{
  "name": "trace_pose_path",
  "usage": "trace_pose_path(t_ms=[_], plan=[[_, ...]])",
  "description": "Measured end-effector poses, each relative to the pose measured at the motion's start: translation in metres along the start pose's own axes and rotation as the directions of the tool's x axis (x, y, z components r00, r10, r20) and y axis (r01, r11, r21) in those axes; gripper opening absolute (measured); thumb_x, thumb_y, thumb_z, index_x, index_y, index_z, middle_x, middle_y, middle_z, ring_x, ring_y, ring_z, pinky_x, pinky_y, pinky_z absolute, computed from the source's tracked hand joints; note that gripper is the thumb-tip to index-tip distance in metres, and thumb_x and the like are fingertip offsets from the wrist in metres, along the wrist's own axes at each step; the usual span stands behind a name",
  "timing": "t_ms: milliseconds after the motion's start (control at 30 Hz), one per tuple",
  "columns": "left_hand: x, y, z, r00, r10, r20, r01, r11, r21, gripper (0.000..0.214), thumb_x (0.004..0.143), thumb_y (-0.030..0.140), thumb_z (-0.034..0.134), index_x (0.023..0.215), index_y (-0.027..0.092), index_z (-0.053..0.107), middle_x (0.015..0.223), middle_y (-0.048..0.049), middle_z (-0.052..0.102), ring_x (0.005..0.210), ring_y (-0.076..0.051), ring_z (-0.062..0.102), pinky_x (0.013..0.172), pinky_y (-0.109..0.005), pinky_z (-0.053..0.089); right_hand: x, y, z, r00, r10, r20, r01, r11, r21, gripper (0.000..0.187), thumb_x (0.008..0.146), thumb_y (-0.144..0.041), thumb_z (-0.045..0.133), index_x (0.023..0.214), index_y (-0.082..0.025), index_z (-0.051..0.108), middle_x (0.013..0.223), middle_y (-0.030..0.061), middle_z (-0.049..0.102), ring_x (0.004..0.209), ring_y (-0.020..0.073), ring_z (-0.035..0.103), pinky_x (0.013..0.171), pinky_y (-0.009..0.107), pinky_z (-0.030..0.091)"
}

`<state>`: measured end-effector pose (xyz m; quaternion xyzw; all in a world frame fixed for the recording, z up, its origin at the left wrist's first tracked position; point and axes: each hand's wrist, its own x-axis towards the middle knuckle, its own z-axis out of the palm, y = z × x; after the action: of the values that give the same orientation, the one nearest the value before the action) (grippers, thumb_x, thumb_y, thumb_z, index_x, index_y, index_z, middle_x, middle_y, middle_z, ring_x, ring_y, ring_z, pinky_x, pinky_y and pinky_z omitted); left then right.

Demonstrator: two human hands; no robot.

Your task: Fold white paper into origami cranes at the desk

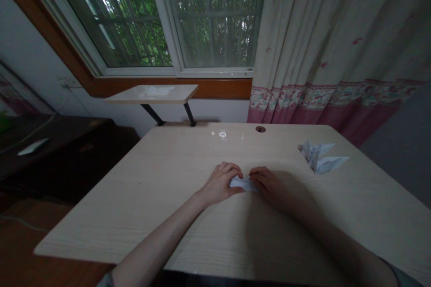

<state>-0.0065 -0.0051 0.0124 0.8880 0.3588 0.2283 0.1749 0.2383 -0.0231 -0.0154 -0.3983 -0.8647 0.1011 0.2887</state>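
A small strip of folded white paper (243,184) lies on the pale wood-grain desk (134,206), near the middle of its surface. My left hand (220,184) pinches the paper's left end, and my right hand (269,184) presses on its right end. The fingers of both hands hide much of the strip. To the right, a finished-looking white origami figure (319,157) with pointed folds rests on the desk, apart from both hands.
A round cable hole (260,129) sits near the desk's far edge. Beyond it stands a narrow shelf (151,93) bearing a white sheet. A dark wooden cabinet (50,143) stands left, and a patterned curtain (336,54) hangs right.
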Motion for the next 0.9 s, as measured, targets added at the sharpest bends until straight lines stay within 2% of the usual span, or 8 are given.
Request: trace_pose_path(t_ms=[133, 267, 433, 567, 767, 900], plan=[[0.0003, -0.001, 0.0006, 1.0, -0.011, 0.008, 0.011, 1.0, 0.008, 0.035, 0.081, 0.034, 0.082, 0.108, 0.025, 0.063, 0.12, -0.0024, 0.064, 0.113, -0.025, 0.054, 0.099, -0.04, 0.041, 0.001, 0.0033, 0.0039, 1.0, 0.019, -0.014, -0.019, 1.0, -0.019, 0.031, 0.1, -0.017, 0.04, 0.112, -0.022, 0.067, 0.115, 0.0102, 0.067, 0.111, 0.0232, 0.062, 0.1, 0.045, 0.053], [0.0007, 0.0016, -0.001, 0.999, -0.039, 0.011, 0.039, 0.999, 0.011, 0.037, 0.081, 0.035, 0.082, 0.109, 0.024, 0.06, 0.117, -0.0033, 0.065, 0.11, -0.026, 0.055, 0.096, -0.042, 0.043, 0.0003, 0.0025, 0.0033, 0.998, 0.038, -0.039, -0.038, 0.999, -0.002, 0.029, 0.099, -0.015, 0.042, 0.116, -0.024, 0.064, 0.115, 0.008, 0.067, 0.109, 0.022, 0.063, 0.099, 0.045, 0.054], [0.0017, 0.0049, -0.0023, 0.996, -0.092, 0.005, 0.092, 0.996, -0.001, 0.042, 0.08, 0.038, 0.082, 0.112, 0.023, 0.058, 0.117, -0.0048, 0.065, 0.11, -0.028, 0.056, 0.094, -0.043, 0.044, -0.0043, 0.0049, 0.0026, 0.999, -0.024, 0.028, 0.026, 0.997, -0.069, 0.042, 0.093, -0.008, 0.046, 0.125, -0.027, 0.063, 0.12, 0.0071, 0.067, 0.114, 0.022, 0.061, 0.101, 0.044, 0.053], [0.0019, 0.0036, -0.002, 0.993, -0.12, -0.013, 0.12, 0.993, -0.003, 0.052, 0.077, 0.04, 0.084, 0.117, 0.022, 0.057, 0.122, -0.0066, 0.064, 0.115, -0.03, 0.055, 0.097, -0.045, 0.044, -0.0057, 0.0043, 0.0015, 0.996, -0.037, 0.075, 0.046, 0.991, -0.123, 0.048, 0.09, -0.005, 0.048, 0.13, -0.024, 0.063, 0.125, 0.0084, 0.068, 0.117, 0.022, 0.061, 0.103, 0.045, 0.051], [0.001, 0.0011, -0.0006, 0.996, -0.083, -0.041, 0.084, 0.996, 0.043, 0.059, 0.079, 0.043, 0.082, 0.128, 0.022, 0.055, 0.127, -0.0077, 0.064, 0.118, -0.029, 0.056, 0.099, -0.045, 0.045, -0.0048, -0.003, -0.0012, 0.996, 0.001, 0.093, 0.009, 0.994, -0.107, 0.037, 0.099, -0.022, 0.05, 0.133, -0.022, 0.063, 0.13, 0.0091, 0.068, 0.121, 0.0234, 0.06, 0.108, 0.047, 0.047], [0.001, 0.0001, 0.0023, 0.998, -0.051, -0.024, 0.053, 0.995, 0.08, 0.052, 0.09, 0.039, 0.073, 0.135, 0.022, 0.053, 0.134, -0.0065, 0.064, 0.124, -0.025, 0.058, 0.107, -0.043, 0.043, -0.0055, 0.0003, 0.0029, 0.998, -0.005, 0.068, 0.017, 0.985, -0.173, 0.037, 0.1, -0.025, 0.049, 0.134, -0.02, 0.063, 0.132, 0.0111, 0.067, 0.122, 0.0258, 0.06, 0.107, 0.05, 0.048]])
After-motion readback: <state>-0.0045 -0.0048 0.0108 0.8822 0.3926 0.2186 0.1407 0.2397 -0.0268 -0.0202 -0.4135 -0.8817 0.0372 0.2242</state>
